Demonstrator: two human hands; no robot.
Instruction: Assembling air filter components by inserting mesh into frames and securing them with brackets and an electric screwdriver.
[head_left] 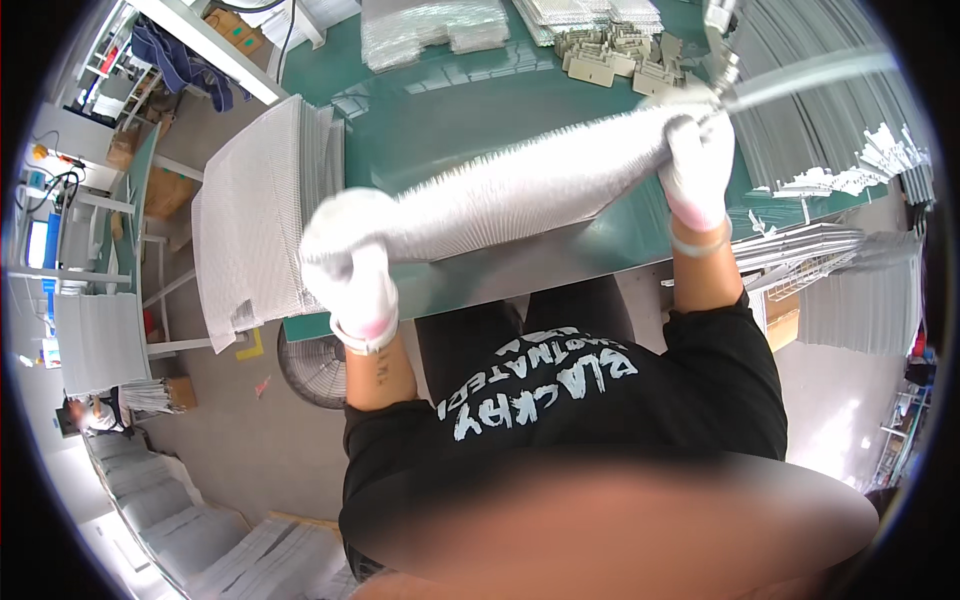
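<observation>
Between my two white-gloved hands stretches a silvery-white sheet with fine ridges (pixel 530 185), raised over the near part of the green table (pixel 420 120) and bowed along its length. My left hand (pixel 350 260) is closed around its left end. At the far right end my right hand (pixel 697 160) grips it, fingers folded over the edge. Just beyond the right hand are a metal fitting (pixel 728 75) and a pale, translucent hose-like strip (pixel 815 75); whether that hand touches them I cannot tell.
Left of the table's middle stands a stack of white mesh-like sheets (pixel 255 200). Clear wrapped packs (pixel 435 30) and small metal plates (pixel 610 58) lie at the back. Grey stacked sheets (pixel 830 100) fill the right side. A round fan (pixel 312 370) stands below the table's front edge.
</observation>
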